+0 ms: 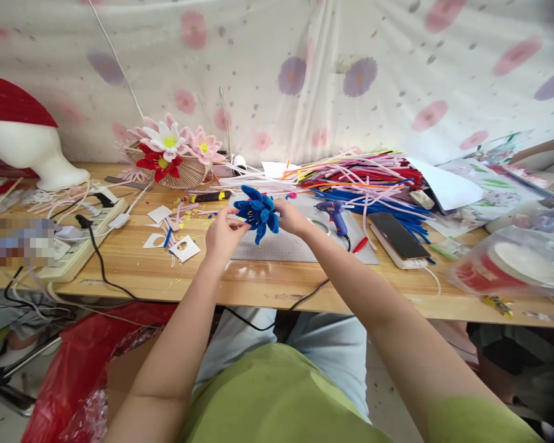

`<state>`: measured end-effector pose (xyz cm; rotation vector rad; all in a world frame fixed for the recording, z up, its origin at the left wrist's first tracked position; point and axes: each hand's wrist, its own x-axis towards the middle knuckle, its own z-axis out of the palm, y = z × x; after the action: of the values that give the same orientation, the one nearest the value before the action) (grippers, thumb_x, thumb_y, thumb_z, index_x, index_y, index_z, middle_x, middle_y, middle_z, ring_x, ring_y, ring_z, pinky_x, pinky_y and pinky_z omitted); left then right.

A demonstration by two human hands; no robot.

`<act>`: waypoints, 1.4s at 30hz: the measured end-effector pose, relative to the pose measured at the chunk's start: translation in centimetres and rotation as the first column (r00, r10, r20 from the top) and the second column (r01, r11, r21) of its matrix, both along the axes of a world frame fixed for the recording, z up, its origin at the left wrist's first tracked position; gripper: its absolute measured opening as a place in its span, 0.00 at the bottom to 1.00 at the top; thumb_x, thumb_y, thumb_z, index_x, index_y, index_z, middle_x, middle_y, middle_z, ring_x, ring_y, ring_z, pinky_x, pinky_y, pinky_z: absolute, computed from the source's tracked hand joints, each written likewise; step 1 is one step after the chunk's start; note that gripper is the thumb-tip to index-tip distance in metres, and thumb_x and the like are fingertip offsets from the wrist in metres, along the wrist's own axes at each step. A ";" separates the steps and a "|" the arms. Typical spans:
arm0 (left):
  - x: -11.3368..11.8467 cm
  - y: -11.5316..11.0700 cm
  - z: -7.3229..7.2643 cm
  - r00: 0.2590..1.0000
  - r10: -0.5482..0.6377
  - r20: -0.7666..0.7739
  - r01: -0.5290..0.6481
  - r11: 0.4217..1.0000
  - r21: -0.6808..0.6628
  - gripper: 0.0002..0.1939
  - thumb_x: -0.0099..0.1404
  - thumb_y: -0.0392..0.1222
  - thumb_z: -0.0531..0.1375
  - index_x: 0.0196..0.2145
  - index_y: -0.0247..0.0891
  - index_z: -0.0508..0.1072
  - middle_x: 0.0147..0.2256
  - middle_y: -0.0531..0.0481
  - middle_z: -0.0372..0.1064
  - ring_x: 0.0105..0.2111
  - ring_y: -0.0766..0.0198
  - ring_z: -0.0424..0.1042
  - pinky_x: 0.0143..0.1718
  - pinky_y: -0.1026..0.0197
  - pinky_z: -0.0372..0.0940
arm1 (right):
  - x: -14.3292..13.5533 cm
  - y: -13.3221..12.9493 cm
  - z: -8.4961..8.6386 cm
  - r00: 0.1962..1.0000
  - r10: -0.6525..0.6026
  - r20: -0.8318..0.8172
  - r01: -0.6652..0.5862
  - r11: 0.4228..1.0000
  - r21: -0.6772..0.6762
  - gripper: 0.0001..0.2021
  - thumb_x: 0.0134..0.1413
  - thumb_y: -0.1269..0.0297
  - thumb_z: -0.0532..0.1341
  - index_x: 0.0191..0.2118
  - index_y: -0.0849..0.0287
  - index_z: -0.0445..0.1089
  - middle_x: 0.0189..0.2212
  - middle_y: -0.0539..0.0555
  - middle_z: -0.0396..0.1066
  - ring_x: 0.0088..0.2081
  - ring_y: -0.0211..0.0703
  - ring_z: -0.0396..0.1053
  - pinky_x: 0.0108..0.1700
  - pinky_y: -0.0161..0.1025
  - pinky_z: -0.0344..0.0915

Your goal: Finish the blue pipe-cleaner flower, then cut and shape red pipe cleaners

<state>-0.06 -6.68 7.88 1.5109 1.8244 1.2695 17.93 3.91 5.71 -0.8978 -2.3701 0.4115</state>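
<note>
Nearest my camera: green shirt (277, 400), both forearms reaching forward. Blue flower (258, 210) is held up over the grey mat (277, 247), toward the mat's left end. Left grip (221, 234): thumb and fingers pinched together on the left-hand petals, no visible gap. Right grip (292, 216): closed on the right-hand petals, fingertips partly hidden from me. Glue gun (335, 216) lies right of the right grip. White card pieces (184, 248) lie on the wooden surface (143, 280) left of the left grip. Behind: heaped fuzzy stems (360, 175). Farther right: dark phone (399, 235).
</note>
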 end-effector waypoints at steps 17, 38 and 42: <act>-4.3 2.2 -2.1 0.869 0.218 0.445 -0.322 0.931 0.173 0.16 0.51 0.34 0.63 0.36 0.39 0.62 0.27 0.55 0.68 0.25 0.70 0.68 0.25 0.67 0.63 | -1.3 -0.9 1.0 0.965 -0.261 -0.023 0.255 0.955 -0.151 0.09 0.52 0.61 0.59 0.36 0.59 0.71 0.33 0.54 0.74 0.33 0.41 0.66 0.35 0.36 0.58; -5.4 2.3 -2.0 0.826 0.231 0.515 -0.397 0.886 0.239 0.11 0.55 0.44 0.62 0.35 0.37 0.71 0.26 0.52 0.69 0.20 0.71 0.65 0.21 0.69 0.61 | 1.1 1.2 2.6 0.946 0.085 -0.314 -0.262 0.770 -0.582 0.12 0.38 0.58 0.62 0.28 0.62 0.71 0.25 0.51 0.69 0.32 0.42 0.65 0.37 0.42 0.63; -4.4 3.1 -1.3 0.854 0.178 0.489 -0.305 0.932 0.194 0.13 0.58 0.48 0.60 0.34 0.36 0.73 0.20 0.55 0.66 0.16 0.74 0.60 0.17 0.70 0.56 | 0.9 2.7 3.6 0.975 0.009 -0.223 -0.113 0.881 -0.459 0.08 0.41 0.61 0.61 0.28 0.59 0.72 0.26 0.50 0.70 0.33 0.43 0.65 0.38 0.41 0.63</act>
<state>-4.48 -3.59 6.58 0.9813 1.6003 1.8768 18.79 6.61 9.29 -0.9295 -2.1320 1.0899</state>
